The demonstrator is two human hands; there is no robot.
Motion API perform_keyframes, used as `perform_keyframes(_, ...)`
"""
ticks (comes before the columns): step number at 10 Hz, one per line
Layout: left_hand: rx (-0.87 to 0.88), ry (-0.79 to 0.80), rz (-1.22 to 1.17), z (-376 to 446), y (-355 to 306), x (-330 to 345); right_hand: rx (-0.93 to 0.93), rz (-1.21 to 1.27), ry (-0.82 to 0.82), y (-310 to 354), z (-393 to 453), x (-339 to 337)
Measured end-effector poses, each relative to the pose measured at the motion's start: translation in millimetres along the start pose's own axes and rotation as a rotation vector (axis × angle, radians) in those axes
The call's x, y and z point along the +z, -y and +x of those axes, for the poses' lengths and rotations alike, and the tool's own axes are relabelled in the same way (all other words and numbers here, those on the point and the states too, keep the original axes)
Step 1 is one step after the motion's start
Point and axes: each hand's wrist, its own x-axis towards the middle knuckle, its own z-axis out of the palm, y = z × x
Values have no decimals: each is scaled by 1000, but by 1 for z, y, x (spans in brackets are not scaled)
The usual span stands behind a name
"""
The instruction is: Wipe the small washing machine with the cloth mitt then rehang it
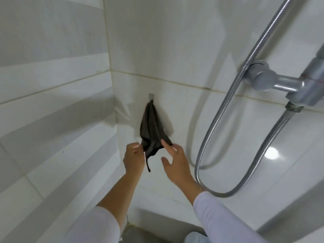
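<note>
A dark cloth mitt (pixel 151 128) hangs from a small metal hook (pixel 151 97) on the white tiled wall, near the corner. My left hand (pixel 133 159) pinches the mitt's lower left edge. My right hand (pixel 175 159) has its fingers spread, and the fingertips touch the mitt's lower right edge. A thin dark strap dangles from the mitt between my two hands. A pale rounded edge (pixel 194 238) at the bottom of the view may be the small washing machine; I cannot tell.
A metal shower hose (pixel 226 109) loops down the wall just right of my right hand. The chrome mixer fitting (pixel 284 81) sticks out at the upper right. White tiled walls meet in a corner (pixel 112 95) left of the hook.
</note>
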Motion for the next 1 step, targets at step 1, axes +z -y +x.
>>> perform_keyframes(1,-191,25,35,-58,51,-11,122,59,123,-38,-89,5)
